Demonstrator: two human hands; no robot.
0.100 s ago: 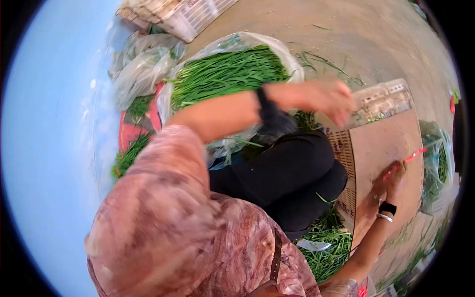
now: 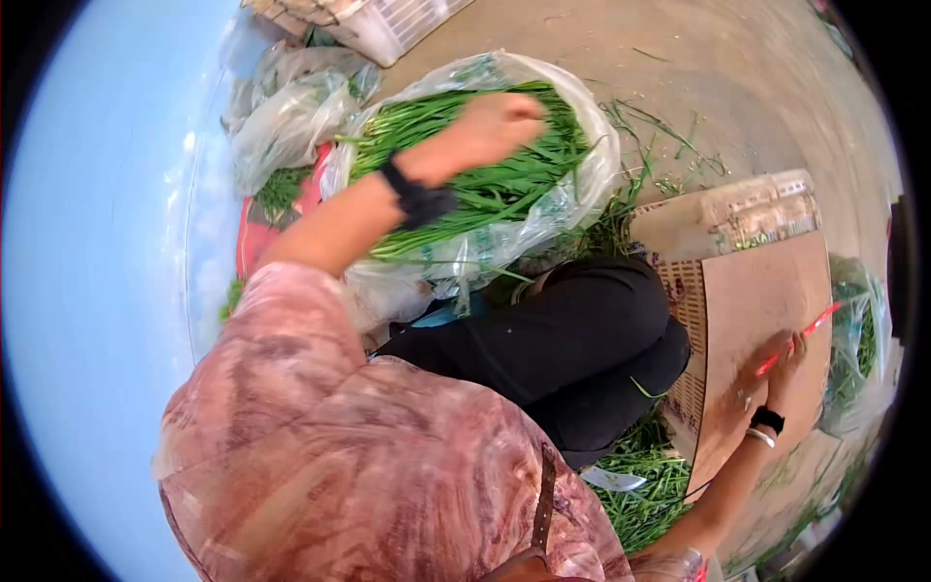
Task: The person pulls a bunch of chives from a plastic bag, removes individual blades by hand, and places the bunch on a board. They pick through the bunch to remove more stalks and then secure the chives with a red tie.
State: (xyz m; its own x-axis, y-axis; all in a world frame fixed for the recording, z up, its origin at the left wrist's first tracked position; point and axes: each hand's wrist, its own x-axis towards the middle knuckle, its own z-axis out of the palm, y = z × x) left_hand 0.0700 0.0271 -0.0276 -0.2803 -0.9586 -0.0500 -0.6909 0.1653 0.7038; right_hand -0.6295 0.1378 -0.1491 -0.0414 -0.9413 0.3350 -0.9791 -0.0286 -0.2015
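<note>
My left hand (image 2: 495, 121) lies on a heap of long green stalks (image 2: 504, 184) inside a clear plastic bag (image 2: 582, 199). Its fingers curl down among the stalks and are hidden. A black band wraps that wrist. My right hand (image 2: 766, 373) rests on a brown cardboard sheet (image 2: 756, 291) and grips a thin red tool (image 2: 803, 338). A black watch and a bracelet sit on that wrist. My black-trousered legs (image 2: 572, 349) fill the space between both hands.
The cardboard lies on a perforated crate (image 2: 679, 281). More green stalks lie by my legs (image 2: 645, 485). A bag of greens (image 2: 853, 339) stands at the right. Crumpled plastic bags (image 2: 291, 116), a red tub (image 2: 254, 242) and a white crate (image 2: 388, 24) are beyond, on bare concrete (image 2: 698, 68).
My left hand has swung from above the crate over to the heap of green stalks. My right hand stays on the cardboard with the red tool.
</note>
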